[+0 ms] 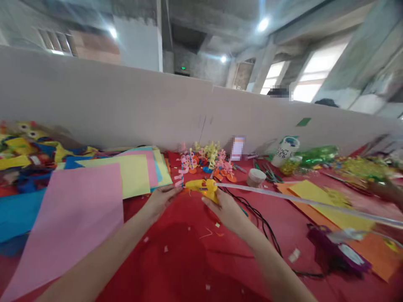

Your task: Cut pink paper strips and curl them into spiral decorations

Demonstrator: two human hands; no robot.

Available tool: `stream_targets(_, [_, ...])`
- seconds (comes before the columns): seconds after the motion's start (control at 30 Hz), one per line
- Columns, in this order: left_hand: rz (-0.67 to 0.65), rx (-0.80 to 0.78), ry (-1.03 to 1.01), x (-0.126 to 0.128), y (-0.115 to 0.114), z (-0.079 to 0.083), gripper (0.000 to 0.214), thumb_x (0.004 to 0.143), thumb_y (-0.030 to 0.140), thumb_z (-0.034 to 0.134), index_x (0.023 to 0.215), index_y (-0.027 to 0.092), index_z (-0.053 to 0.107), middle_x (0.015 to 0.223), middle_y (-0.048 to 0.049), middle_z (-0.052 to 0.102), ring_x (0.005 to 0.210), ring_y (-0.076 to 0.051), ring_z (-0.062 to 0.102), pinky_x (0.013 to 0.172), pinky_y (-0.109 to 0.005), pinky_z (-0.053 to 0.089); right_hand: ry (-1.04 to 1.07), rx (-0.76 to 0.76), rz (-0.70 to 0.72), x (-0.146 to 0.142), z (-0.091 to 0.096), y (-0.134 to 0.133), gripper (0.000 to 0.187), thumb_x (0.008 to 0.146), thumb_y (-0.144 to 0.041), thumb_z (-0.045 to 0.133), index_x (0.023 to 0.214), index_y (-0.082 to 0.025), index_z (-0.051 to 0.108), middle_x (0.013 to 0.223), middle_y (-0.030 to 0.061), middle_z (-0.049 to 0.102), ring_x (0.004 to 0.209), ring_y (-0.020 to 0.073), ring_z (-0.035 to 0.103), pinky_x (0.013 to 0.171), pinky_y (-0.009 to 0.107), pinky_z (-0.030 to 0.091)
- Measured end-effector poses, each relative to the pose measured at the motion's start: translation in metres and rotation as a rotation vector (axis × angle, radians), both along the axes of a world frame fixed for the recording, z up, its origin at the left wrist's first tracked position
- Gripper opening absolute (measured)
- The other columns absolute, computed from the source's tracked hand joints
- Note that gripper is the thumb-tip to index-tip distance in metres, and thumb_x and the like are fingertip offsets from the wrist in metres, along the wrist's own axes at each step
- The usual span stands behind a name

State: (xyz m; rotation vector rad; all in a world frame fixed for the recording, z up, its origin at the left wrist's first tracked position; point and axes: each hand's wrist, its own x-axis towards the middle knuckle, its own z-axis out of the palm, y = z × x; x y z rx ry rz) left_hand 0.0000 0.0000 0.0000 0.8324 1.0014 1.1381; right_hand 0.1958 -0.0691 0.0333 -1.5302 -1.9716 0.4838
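My right hand (226,206) is closed around the handle of a yellow hot glue gun (197,185). A long translucent glue stick (277,194) runs out of the gun's back toward the right. My left hand (164,199) pinches the lower end of a pink curled-paper stem (181,171), which stands upright at the gun's nozzle. Whether nozzle and stem touch, I cannot tell. Just beyond the gun stand several small curled-paper flowers (211,154) in pink, yellow and orange.
Coloured paper sheets (94,188) lie at the left. To the right are a white tub (256,178), orange and yellow sheets (315,197), a purple object (341,251) and a black cord (267,226). Another person's hand (385,191) is at the far right. A white partition (141,105) runs behind.
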Motion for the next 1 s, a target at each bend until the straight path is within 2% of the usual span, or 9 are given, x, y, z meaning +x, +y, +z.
stream_targets(0.13, [0.008,0.004,0.018,-0.0011,-0.0017,0.0011,0.018,0.047,0.02,0.083,0.059,0.014,0.071,0.066,-0.0051,0.073,0.071,-0.016,0.066,0.074,-0.024,0.051,-0.091,0.022,-0.052,-0.0003,-0.0015,-0.0011,0.02,0.087,-0.031,0.05,0.095,-0.013,0.054,0.09,0.0132,0.066,0.086,0.0263,0.063,0.072,0.033,0.045])
stream_targets(0.27, [0.014,0.004,0.03,-0.0013,-0.0024,0.0021,0.016,0.049,0.018,0.082,0.06,0.013,0.071,0.067,-0.0064,0.073,0.074,-0.018,0.067,0.075,-0.025,0.051,-0.102,0.068,-0.062,-0.002,-0.0003,-0.0033,0.019,0.087,-0.03,0.05,0.097,-0.014,0.054,0.091,0.0123,0.066,0.087,0.0248,0.063,0.072,0.031,0.045])
stream_targets(0.43, [0.015,0.006,0.037,-0.0011,-0.0025,0.0029,0.015,0.05,0.017,0.082,0.06,0.013,0.071,0.067,-0.0063,0.073,0.075,-0.019,0.067,0.074,-0.026,0.052,-0.139,0.069,-0.068,-0.0031,0.0007,-0.0043,0.02,0.085,-0.029,0.052,0.097,-0.014,0.054,0.09,0.0128,0.066,0.087,0.0262,0.064,0.072,0.033,0.046])
stream_targets(0.6, [0.008,0.006,0.038,-0.0019,-0.0022,0.0025,0.017,0.049,0.018,0.082,0.061,0.013,0.071,0.068,-0.0065,0.074,0.075,-0.019,0.067,0.074,-0.025,0.052,-0.138,0.134,-0.058,-0.0033,-0.001,-0.005,0.019,0.085,-0.028,0.052,0.096,-0.013,0.056,0.091,0.013,0.067,0.087,0.0264,0.064,0.074,0.034,0.047])
stream_targets(1.0, [-0.004,-0.002,0.028,-0.0037,-0.0004,-0.0003,0.014,0.052,0.016,0.081,0.062,0.013,0.071,0.07,-0.0068,0.074,0.076,-0.018,0.068,0.075,-0.026,0.053,-0.159,0.14,-0.043,-0.0053,0.0063,-0.0076,0.017,0.085,-0.025,0.053,0.096,-0.015,0.059,0.089,0.0096,0.068,0.082,0.0241,0.065,0.07,0.032,0.049])
